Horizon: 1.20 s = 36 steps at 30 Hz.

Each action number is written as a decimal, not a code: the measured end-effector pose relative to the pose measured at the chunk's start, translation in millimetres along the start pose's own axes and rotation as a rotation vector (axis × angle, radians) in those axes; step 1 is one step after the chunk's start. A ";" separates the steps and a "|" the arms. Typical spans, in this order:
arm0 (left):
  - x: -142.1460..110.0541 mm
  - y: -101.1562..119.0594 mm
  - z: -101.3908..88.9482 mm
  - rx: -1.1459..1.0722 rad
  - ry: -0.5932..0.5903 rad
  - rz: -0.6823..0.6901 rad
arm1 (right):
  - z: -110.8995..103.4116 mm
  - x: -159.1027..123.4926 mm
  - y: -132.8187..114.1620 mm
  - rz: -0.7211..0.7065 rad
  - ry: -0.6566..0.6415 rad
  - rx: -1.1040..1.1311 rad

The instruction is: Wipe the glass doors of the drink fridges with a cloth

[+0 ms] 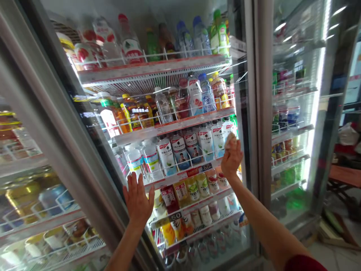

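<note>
A glass fridge door (166, 84) in a metal frame stands before me, with lit shelves of drinks behind it. My left hand (138, 199) is held up at the lower left part of the glass, palm towards it, fingers stretched out and holding nothing. Higher up on the right, my right hand (232, 160) presses a small pale crumpled cloth or tissue (230, 140) to the pane near the right-hand frame. The fingers largely cover the cloth, so its full shape is hidden. White-labelled bottles (205, 141) stand on the shelf just behind both hands.
Metal door frames (258, 124) run upright on either side of the pane. Another fridge section (293, 113) is at the right, and one with bottles (25, 192) is at the left. A brownish stool or seat (345, 175) stands on the floor at far right.
</note>
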<state>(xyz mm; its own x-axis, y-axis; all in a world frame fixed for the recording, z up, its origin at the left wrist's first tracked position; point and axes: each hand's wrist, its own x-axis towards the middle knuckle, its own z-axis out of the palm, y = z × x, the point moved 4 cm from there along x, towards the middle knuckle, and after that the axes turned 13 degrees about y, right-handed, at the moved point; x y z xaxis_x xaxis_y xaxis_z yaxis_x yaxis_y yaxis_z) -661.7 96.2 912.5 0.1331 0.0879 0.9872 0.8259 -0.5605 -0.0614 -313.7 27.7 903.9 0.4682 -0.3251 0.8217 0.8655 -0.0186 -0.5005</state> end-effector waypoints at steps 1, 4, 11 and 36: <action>-3.3 -0.1 0.2 0.003 -0.005 -0.008 | 0.8 5.1 4.7 0.054 0.028 -0.023; -10.4 3.1 3.0 -0.006 -0.020 -0.047 | 4.3 -18.5 -35.5 -0.035 -0.059 0.029; -24.9 12.4 -1.1 -0.011 -0.052 -0.085 | -14.7 -98.0 -97.4 -0.632 -0.357 0.293; -93.9 -9.3 -11.1 0.046 -0.127 -0.231 | -26.3 -114.7 -97.7 -0.319 -0.137 0.172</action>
<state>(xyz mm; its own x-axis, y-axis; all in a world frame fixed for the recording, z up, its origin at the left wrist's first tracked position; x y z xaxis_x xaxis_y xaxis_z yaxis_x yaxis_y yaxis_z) -687.9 84.0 822.0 0.0031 0.3135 0.9496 0.8659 -0.4759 0.1543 -456.8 41.9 851.4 0.1795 -0.1993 0.9633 0.9833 0.0646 -0.1699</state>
